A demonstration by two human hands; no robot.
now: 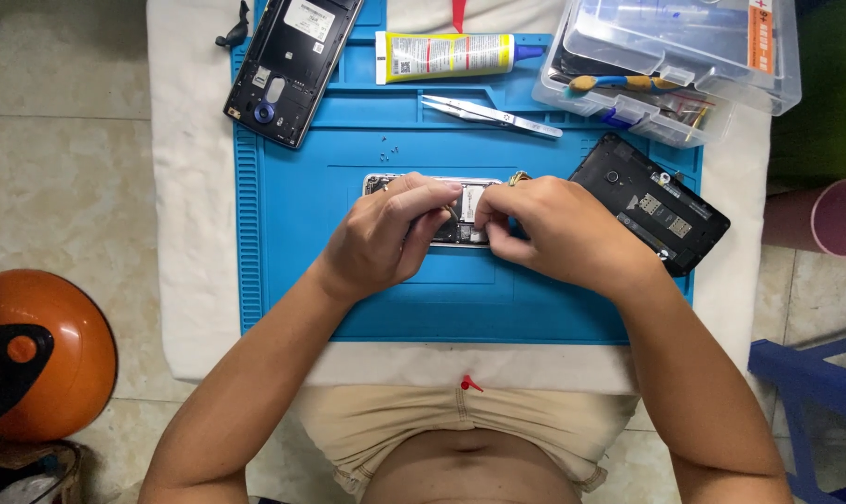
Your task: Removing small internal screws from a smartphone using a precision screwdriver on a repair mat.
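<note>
- Left hand (385,233) and right hand (544,229) close together, fingertips pinching parts of opened phone (467,207) at centre of blue mat (283,233).
- Yellow-labelled glue tube (446,54) beyond, near tweezers (490,114).
- Clear plastic box (670,56) with orange label strip, far right.

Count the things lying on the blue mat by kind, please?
Opened phones and phone backs: 3, namely the opened phone under both hands, a black phone body, a black back cover
Glue tubes: 1, the yellow glue tube
Tweezers: 1, the metal tweezers
Total: 5
</note>
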